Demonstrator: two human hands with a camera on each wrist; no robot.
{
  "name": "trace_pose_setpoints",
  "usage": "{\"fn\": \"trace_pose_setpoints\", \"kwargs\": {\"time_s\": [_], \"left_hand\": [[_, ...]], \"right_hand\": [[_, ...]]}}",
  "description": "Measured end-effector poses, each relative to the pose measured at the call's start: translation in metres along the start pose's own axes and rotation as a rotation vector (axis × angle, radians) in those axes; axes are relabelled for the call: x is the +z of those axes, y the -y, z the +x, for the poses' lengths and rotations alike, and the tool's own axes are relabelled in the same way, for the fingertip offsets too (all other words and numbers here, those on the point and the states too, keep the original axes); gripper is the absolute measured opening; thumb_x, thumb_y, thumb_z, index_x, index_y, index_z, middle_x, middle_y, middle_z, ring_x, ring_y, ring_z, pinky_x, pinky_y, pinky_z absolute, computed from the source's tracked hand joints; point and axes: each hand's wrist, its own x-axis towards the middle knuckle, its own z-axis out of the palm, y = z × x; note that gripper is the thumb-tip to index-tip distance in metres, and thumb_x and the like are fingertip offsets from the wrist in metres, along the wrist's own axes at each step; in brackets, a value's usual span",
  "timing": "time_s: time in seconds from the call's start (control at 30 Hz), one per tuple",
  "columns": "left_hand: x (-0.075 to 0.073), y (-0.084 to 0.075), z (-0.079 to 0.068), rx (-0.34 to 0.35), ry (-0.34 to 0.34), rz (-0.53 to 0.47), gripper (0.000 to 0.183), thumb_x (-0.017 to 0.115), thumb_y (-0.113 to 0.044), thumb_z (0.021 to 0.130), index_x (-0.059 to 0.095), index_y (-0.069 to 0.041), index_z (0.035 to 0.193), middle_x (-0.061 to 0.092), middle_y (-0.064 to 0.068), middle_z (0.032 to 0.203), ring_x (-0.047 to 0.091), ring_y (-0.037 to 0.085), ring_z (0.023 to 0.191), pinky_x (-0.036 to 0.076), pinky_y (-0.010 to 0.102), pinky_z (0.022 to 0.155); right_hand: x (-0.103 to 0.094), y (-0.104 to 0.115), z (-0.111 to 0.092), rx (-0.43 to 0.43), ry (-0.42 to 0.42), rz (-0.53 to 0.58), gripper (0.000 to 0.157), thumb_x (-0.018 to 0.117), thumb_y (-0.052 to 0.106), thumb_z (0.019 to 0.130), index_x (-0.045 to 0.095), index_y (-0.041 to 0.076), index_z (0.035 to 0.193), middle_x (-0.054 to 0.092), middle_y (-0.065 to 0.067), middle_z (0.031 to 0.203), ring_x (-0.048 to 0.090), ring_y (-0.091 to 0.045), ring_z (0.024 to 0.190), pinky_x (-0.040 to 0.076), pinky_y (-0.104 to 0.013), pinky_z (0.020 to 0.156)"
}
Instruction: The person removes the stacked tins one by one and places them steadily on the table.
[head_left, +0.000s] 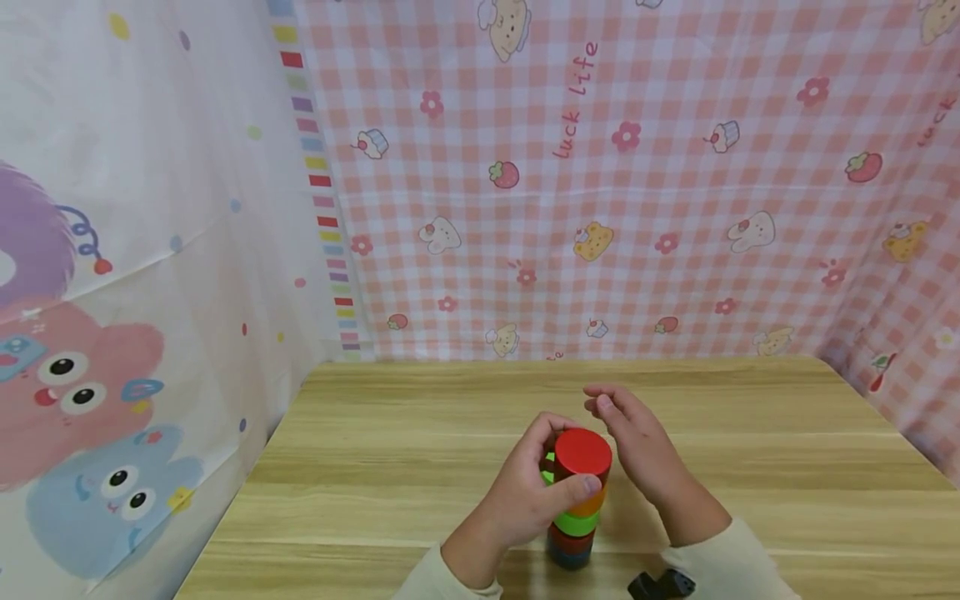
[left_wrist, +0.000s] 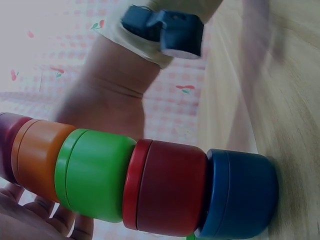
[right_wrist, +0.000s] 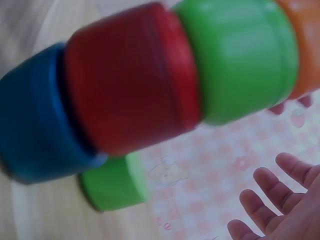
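Note:
A tower of round, rimmed containers stands upright on the wooden table. At its foot is a blue container (left_wrist: 240, 195), then a dark red one (left_wrist: 172, 187), a green one (left_wrist: 97, 172), an orange one (left_wrist: 42, 155) and a flat-topped red container (head_left: 582, 454). My left hand (head_left: 528, 492) grips that topmost red container, thumb across its front and fingers round its far side. Just right of the tower, my right hand (head_left: 637, 442) is held apart from it with extended fingers. Another green container (right_wrist: 115, 182) sits on the table behind the tower, mostly hidden in the head view.
The wood-grain tabletop (head_left: 360, 467) spreads to both sides of the tower. A pink checked cloth (head_left: 600, 192) hangs behind it, with a white cartoon-print cloth (head_left: 217, 275) at left. A black wrist device (head_left: 662, 585) shows by the right sleeve.

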Motion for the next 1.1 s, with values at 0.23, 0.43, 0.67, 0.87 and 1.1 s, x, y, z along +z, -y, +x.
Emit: {"fn": "trace_pose_setpoints", "kwargs": {"time_s": [0.23, 0.43, 0.67, 0.87, 1.1], "left_hand": [[-0.001, 0.002, 0.001, 0.01, 0.018, -0.011, 0.059, 0.073, -0.048, 0.096, 0.05, -0.01, 0.135, 0.065, 0.0, 0.124, 0.058, 0.011, 0.111, 0.049, 0.03, 0.093], [-0.003, 0.004, 0.002, -0.004, 0.029, -0.013, 0.065, 0.073, -0.057, 0.094, 0.05, -0.014, 0.136, 0.065, -0.006, 0.123, 0.059, 0.011, 0.113, 0.05, 0.032, 0.095], [-0.005, 0.007, 0.001, -0.015, 0.047, -0.008, 0.069, 0.081, -0.054, 0.088, 0.05, -0.015, 0.136, 0.066, -0.009, 0.123, 0.06, 0.012, 0.114, 0.049, 0.035, 0.098], [-0.007, 0.01, 0.001, -0.045, 0.081, 0.023, 0.064, 0.084, -0.045, 0.087, 0.051, -0.019, 0.136, 0.066, -0.013, 0.124, 0.06, 0.011, 0.117, 0.049, 0.036, 0.102], [-0.009, 0.017, 0.003, -0.07, 0.092, 0.026, 0.056, 0.085, -0.035, 0.087, 0.054, -0.019, 0.131, 0.066, -0.011, 0.122, 0.061, 0.013, 0.115, 0.05, 0.037, 0.101]], "right_hand": [[-0.005, 0.023, -0.011, -0.093, -0.023, 0.003, 0.046, 0.037, 0.033, 0.115, 0.054, 0.002, 0.145, 0.059, -0.018, 0.144, 0.052, -0.036, 0.135, 0.04, -0.055, 0.113], [-0.007, 0.037, -0.018, -0.187, -0.01, 0.047, 0.042, 0.037, 0.025, 0.115, 0.058, 0.0, 0.142, 0.061, -0.015, 0.142, 0.055, -0.023, 0.13, 0.042, -0.033, 0.11], [-0.007, 0.04, -0.023, -0.304, 0.022, 0.058, 0.038, 0.039, 0.015, 0.112, 0.06, 0.0, 0.139, 0.063, -0.003, 0.138, 0.056, -0.011, 0.126, 0.044, -0.021, 0.104], [-0.008, 0.039, -0.025, -0.386, 0.075, 0.031, 0.035, 0.049, 0.011, 0.107, 0.062, 0.007, 0.138, 0.062, 0.002, 0.138, 0.054, -0.015, 0.129, 0.048, -0.034, 0.103], [-0.008, 0.037, -0.024, -0.488, 0.124, -0.035, 0.037, 0.064, 0.017, 0.101, 0.063, 0.017, 0.138, 0.063, -0.005, 0.137, 0.053, -0.011, 0.131, 0.044, -0.063, 0.105]]}}
